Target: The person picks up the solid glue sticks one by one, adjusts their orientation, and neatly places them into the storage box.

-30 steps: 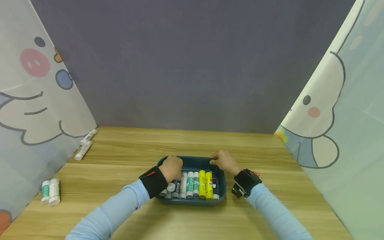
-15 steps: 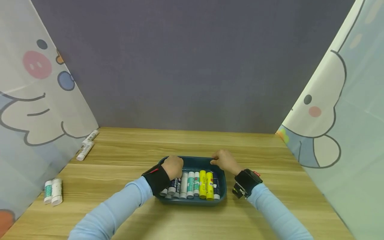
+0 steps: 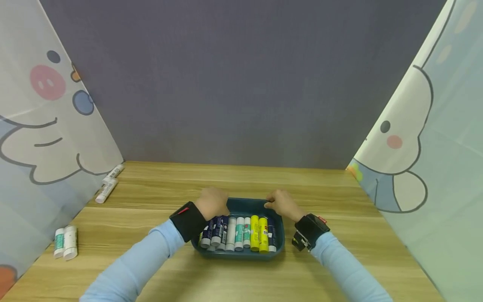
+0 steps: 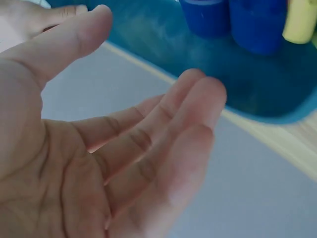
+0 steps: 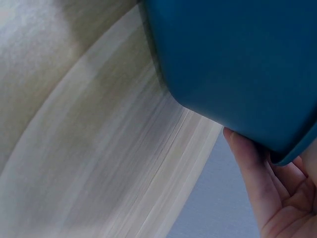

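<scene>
The left hand [image 3: 212,202] hangs by the bin [image 3: 240,255], fingers loosely extended, thumb apart; the right hand [image 3: 284,204] apparently pinches its far edge.

Light-blue-sleeved arms [image 3: 132,260] stretched forward, bare left hand [image 3: 212,202] with fingers [image 4: 185,168] loosely extended, thumb [image 4: 74,42] apart, bare right hand [image 3: 283,204] pinching

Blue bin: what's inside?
Glue sticks: dark blue, white, white-and-teal, yellow. In the head view, the left hand covers the back-left corner of the bin; anything underneath the sticks is mostly hidden.
</scene>
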Demonstrator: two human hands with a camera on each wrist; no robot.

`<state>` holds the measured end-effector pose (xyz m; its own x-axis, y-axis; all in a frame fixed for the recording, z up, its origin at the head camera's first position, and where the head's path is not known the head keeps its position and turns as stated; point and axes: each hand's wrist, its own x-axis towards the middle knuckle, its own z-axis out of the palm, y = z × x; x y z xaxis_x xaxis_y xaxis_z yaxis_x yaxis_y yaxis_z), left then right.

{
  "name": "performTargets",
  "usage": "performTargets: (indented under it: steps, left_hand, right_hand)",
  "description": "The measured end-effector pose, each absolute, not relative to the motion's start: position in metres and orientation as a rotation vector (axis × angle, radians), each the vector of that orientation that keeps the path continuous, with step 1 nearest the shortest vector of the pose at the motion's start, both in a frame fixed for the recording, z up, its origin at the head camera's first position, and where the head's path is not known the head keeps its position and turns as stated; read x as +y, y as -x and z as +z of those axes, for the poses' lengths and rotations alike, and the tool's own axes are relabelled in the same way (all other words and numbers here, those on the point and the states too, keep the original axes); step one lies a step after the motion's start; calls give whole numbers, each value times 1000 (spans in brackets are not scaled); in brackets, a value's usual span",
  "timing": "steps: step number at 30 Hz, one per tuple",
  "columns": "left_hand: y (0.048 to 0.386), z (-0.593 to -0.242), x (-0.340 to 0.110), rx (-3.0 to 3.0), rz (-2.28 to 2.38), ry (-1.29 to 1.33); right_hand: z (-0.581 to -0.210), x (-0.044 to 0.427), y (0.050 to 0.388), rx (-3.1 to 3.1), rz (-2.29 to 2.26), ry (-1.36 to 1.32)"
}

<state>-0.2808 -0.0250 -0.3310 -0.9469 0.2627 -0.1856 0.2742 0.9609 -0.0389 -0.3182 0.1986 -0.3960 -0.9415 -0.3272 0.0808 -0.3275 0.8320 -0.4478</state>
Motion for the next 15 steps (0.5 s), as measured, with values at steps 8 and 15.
performTargets:
  steps: [8,15]
  left_hand:
    - [284,-322,-68,2950,31,-270]
    - [283,-318,-140,2951,126,-155]
  right_hand:
    - [-400,197,316,-3000,732,-532]
    - [-402,192,314,-2997,727,-572]
